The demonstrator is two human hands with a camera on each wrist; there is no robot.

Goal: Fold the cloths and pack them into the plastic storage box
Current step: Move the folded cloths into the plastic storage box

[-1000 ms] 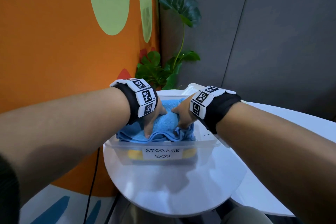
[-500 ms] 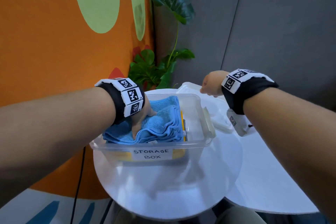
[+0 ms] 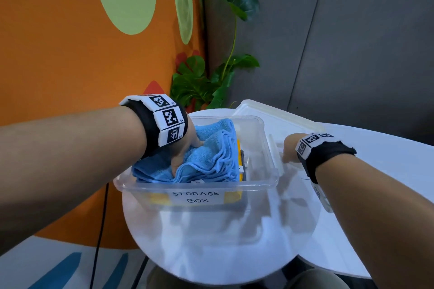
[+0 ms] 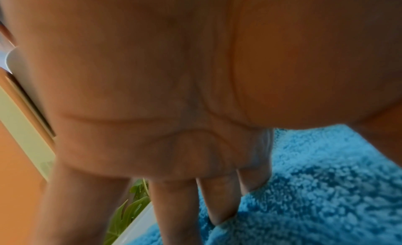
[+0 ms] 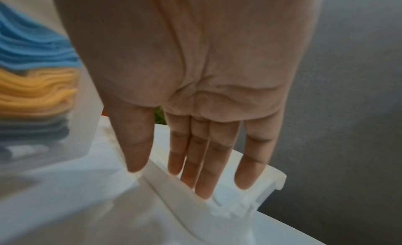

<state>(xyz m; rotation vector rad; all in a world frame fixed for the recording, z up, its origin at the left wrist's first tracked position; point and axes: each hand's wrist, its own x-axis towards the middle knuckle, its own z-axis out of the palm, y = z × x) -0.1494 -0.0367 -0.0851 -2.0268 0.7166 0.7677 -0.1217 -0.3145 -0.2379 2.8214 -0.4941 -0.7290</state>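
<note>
The clear storage box [image 3: 197, 186] with its "STORAGE BOX" label stands on a round white table. Inside it a folded blue cloth [image 3: 211, 155] lies on top of a yellow cloth [image 3: 239, 155]. My left hand [image 3: 185, 148] presses down on the blue cloth [image 4: 315, 188] with straight fingers [image 4: 217, 205]. Through the box wall the right wrist view shows blue cloth [image 5: 28, 47] over yellow cloth [image 5: 32, 90] over something grey. My right hand [image 3: 290, 148] is just right of the box, fingers [image 5: 202, 180] straight, touching the edge of the white lid [image 5: 239, 205].
The lid [image 3: 281, 119] lies flat behind and to the right of the box, partly on a second white table [image 3: 387, 171]. A leafy plant [image 3: 211, 82] stands behind the box by the orange wall. A black cable [image 3: 101, 230] hangs left of the round table [image 3: 211, 253].
My right hand let go of the blue cloth, lifted out to the right, then came down onto the lid beside the box. My left hand stayed pressing on the cloth.
</note>
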